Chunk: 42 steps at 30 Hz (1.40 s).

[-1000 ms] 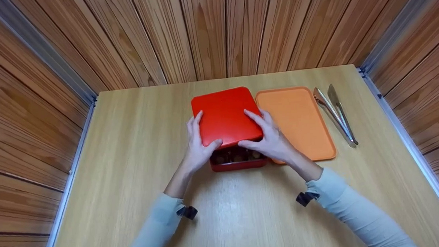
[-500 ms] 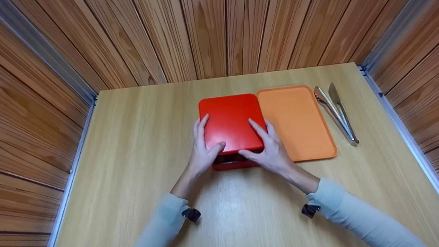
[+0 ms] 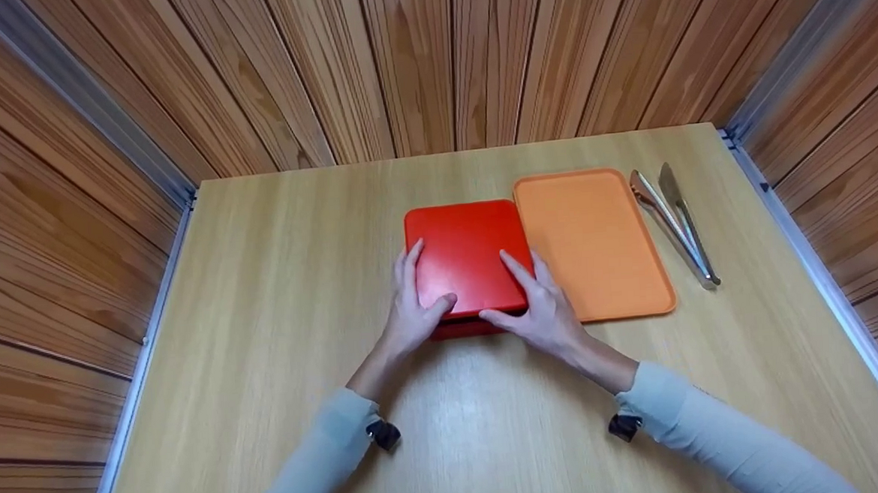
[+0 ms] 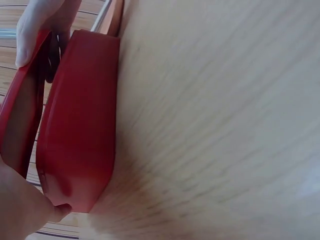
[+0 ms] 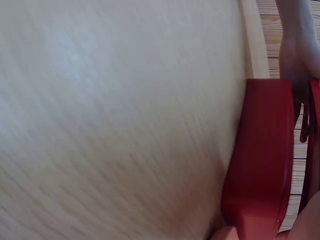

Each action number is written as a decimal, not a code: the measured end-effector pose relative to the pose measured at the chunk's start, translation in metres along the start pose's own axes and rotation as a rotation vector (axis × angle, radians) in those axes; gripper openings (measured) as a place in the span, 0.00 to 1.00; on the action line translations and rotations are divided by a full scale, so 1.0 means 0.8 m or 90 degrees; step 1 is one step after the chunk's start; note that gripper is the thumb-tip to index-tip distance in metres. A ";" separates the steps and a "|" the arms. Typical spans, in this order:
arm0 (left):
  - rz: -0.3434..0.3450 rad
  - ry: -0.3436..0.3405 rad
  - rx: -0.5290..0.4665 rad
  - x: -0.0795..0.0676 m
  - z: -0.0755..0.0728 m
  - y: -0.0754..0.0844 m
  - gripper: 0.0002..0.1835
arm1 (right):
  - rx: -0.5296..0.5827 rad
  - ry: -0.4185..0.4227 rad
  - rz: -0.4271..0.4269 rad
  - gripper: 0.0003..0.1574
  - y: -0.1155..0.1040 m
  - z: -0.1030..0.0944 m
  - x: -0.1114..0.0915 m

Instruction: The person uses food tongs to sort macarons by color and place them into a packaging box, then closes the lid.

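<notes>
Both hands hold a flat, square red lid (image 3: 466, 252) just over a red box (image 4: 82, 120). My left hand (image 3: 411, 308) grips the lid's left side, thumb on its near left corner. On the opposite side, my right hand (image 3: 546, 312) grips the lid, its thumb at the near right corner. In the left wrist view a gap shows between lid and box, and a left fingertip lies at the box's corner. From the head view the lid covers nearly all of the box, leaving only its near wall in sight. The inside of the box is hidden.
An orange tray (image 3: 593, 246) lies flat just right of the box. Beyond it rest metal tongs (image 3: 678, 226), spread apart at their far ends. Wood-panelled walls (image 3: 414, 67) enclose the back and sides of the light wooden table (image 3: 276, 285).
Both hands have brought the lid toward me and lower, and its tilted outline has turned straight over the box. Dark round things seen inside the box a second ago are now covered.
</notes>
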<state>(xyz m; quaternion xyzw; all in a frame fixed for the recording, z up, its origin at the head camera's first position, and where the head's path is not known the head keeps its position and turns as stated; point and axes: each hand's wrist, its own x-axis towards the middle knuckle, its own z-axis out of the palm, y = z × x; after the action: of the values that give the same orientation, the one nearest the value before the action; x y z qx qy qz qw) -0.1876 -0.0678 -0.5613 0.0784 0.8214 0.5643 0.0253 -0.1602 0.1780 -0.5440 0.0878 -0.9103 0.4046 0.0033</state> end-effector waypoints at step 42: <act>-0.058 -0.057 0.008 0.005 0.008 -0.020 0.55 | -0.059 -0.071 0.008 0.54 0.032 -0.006 0.001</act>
<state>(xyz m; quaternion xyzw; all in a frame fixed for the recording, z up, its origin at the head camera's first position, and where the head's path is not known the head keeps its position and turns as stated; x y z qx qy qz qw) -0.1923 -0.0668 -0.5780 0.0662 0.8256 0.5536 0.0872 -0.1651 0.1981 -0.5597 0.1041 -0.9273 0.3565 -0.0463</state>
